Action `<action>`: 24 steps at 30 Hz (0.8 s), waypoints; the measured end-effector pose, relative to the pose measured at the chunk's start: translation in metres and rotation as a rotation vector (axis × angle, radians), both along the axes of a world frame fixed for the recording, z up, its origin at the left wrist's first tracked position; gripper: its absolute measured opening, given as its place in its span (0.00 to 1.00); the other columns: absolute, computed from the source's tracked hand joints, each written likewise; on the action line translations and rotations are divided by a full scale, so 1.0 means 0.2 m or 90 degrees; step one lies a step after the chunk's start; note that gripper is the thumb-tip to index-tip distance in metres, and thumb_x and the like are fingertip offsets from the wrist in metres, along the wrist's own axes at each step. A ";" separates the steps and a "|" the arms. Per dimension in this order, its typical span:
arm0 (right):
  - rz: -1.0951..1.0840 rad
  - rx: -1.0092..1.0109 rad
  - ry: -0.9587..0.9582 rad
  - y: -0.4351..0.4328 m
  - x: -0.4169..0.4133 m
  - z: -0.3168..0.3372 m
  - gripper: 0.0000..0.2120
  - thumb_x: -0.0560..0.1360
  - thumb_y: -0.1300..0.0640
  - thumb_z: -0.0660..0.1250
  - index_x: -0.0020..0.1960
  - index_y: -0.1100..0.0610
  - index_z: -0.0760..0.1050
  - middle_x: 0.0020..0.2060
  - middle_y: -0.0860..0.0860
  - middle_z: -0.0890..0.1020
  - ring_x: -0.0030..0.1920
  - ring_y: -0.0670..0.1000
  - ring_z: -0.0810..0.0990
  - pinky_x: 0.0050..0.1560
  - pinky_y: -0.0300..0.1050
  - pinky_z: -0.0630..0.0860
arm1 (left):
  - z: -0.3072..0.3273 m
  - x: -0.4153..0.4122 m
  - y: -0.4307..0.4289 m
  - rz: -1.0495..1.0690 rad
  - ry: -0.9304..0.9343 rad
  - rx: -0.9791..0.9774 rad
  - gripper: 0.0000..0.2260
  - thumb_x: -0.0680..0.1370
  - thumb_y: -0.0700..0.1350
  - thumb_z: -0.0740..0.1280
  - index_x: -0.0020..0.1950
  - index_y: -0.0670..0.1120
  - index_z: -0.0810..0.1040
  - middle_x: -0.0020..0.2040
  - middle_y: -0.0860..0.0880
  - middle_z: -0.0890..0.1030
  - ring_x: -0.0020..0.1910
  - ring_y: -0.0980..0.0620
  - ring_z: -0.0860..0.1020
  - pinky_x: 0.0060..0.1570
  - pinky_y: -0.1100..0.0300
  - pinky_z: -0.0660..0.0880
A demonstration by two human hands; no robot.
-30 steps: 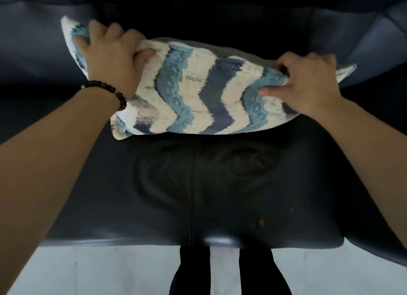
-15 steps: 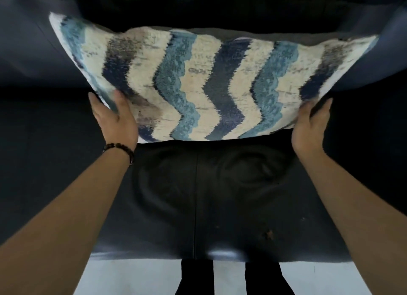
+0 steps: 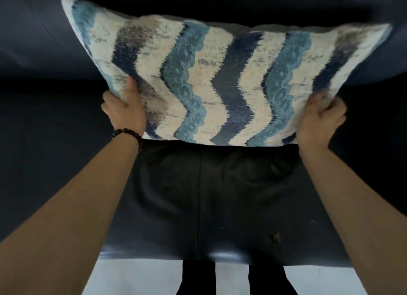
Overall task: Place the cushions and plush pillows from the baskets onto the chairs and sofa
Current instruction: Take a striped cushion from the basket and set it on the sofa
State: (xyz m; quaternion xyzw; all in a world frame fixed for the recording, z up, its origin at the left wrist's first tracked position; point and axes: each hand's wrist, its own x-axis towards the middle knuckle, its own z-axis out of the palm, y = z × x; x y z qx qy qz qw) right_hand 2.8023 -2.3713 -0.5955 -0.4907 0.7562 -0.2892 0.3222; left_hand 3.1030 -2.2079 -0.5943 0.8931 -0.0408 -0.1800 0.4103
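Observation:
A cushion [image 3: 220, 79] with cream, light blue and navy zigzag stripes stands upright against the backrest of a dark leather chair [image 3: 220, 195]. Its lower edge rests on the back of the seat. My left hand [image 3: 125, 110], with a bead bracelet at the wrist, grips the cushion's lower left corner, thumb on the front face. My right hand [image 3: 319, 116] grips the lower right corner. The cushion's top corners spread wide toward the chair's sides.
The chair's dark armrests [image 3: 44, 118] rise on both sides of the seat. A small brown speck [image 3: 275, 236] lies near the seat's front edge. Below the seat edge are a pale floor [image 3: 136, 277] and my dark trouser legs [image 3: 198, 279].
The cushion went from lying folded low under both hands to standing upright and spread flat. My hands moved from its top edge down to its lower corners and now grip them.

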 end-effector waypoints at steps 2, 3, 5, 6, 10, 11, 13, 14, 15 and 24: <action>0.111 -0.228 0.106 0.06 0.10 0.12 0.27 0.85 0.54 0.60 0.77 0.69 0.61 0.74 0.69 0.63 0.75 0.63 0.66 0.72 0.35 0.61 | 0.08 -0.04 -0.03 -0.042 -0.238 0.029 0.27 0.84 0.54 0.60 0.76 0.36 0.65 0.73 0.36 0.65 0.71 0.39 0.69 0.69 0.54 0.67; 0.187 -0.325 0.175 0.11 0.16 0.17 0.27 0.85 0.55 0.60 0.77 0.69 0.61 0.75 0.72 0.61 0.77 0.66 0.63 0.78 0.46 0.59 | 0.13 -0.07 -0.04 -0.103 -0.366 0.024 0.27 0.85 0.52 0.60 0.77 0.35 0.63 0.75 0.32 0.63 0.75 0.35 0.66 0.74 0.50 0.63; 0.384 -0.390 0.317 0.20 0.34 0.23 0.28 0.84 0.54 0.60 0.79 0.66 0.60 0.77 0.72 0.59 0.79 0.68 0.58 0.80 0.62 0.50 | 0.20 -0.12 -0.06 -0.282 -0.525 0.051 0.26 0.86 0.50 0.58 0.80 0.37 0.61 0.77 0.28 0.60 0.78 0.31 0.60 0.78 0.39 0.56; 0.498 -0.380 0.378 0.25 0.43 0.24 0.29 0.85 0.53 0.60 0.81 0.63 0.57 0.79 0.70 0.57 0.80 0.67 0.56 0.79 0.66 0.46 | 0.22 -0.11 -0.08 -0.374 -0.562 0.099 0.25 0.86 0.50 0.56 0.81 0.40 0.60 0.79 0.29 0.58 0.79 0.30 0.57 0.77 0.35 0.52; 0.857 -0.472 0.541 0.27 0.67 0.16 0.34 0.85 0.39 0.52 0.83 0.56 0.50 0.82 0.58 0.55 0.82 0.60 0.54 0.78 0.63 0.41 | 0.19 0.07 -0.17 -0.608 -0.579 0.307 0.28 0.85 0.62 0.44 0.84 0.54 0.50 0.83 0.36 0.50 0.81 0.32 0.49 0.71 0.22 0.45; 0.906 -0.482 0.570 0.20 0.66 0.13 0.36 0.84 0.36 0.50 0.84 0.54 0.47 0.83 0.57 0.53 0.82 0.59 0.52 0.78 0.62 0.40 | 0.19 0.11 -0.20 -0.613 -0.565 0.331 0.29 0.85 0.64 0.43 0.84 0.56 0.48 0.84 0.38 0.48 0.82 0.33 0.48 0.70 0.21 0.45; 0.921 -0.463 0.639 0.00 0.55 0.13 0.40 0.81 0.29 0.45 0.84 0.50 0.41 0.83 0.57 0.48 0.83 0.60 0.48 0.77 0.64 0.38 | 0.19 0.16 -0.26 -0.596 -0.536 0.354 0.30 0.83 0.66 0.43 0.83 0.56 0.46 0.84 0.40 0.46 0.82 0.35 0.46 0.70 0.20 0.44; 0.895 -0.431 0.668 -0.10 0.45 0.13 0.42 0.79 0.26 0.44 0.83 0.49 0.39 0.83 0.58 0.46 0.82 0.62 0.46 0.76 0.65 0.38 | 0.19 0.16 -0.29 -0.585 -0.530 0.363 0.30 0.83 0.66 0.43 0.83 0.56 0.46 0.84 0.41 0.45 0.82 0.35 0.45 0.69 0.19 0.44; 0.858 -0.392 0.688 -0.20 0.33 0.15 0.44 0.78 0.24 0.44 0.83 0.49 0.38 0.83 0.59 0.45 0.82 0.63 0.46 0.75 0.67 0.38 | 0.19 0.16 -0.30 -0.577 -0.524 0.369 0.31 0.83 0.67 0.43 0.83 0.56 0.45 0.84 0.41 0.45 0.82 0.35 0.45 0.69 0.19 0.44; 0.654 -0.326 0.631 -0.13 -0.02 0.14 0.42 0.83 0.32 0.50 0.82 0.57 0.35 0.79 0.72 0.47 0.80 0.70 0.47 0.76 0.75 0.46 | 0.19 0.15 -0.28 -0.593 -0.527 0.366 0.30 0.84 0.65 0.43 0.83 0.55 0.44 0.84 0.39 0.46 0.82 0.34 0.46 0.69 0.19 0.45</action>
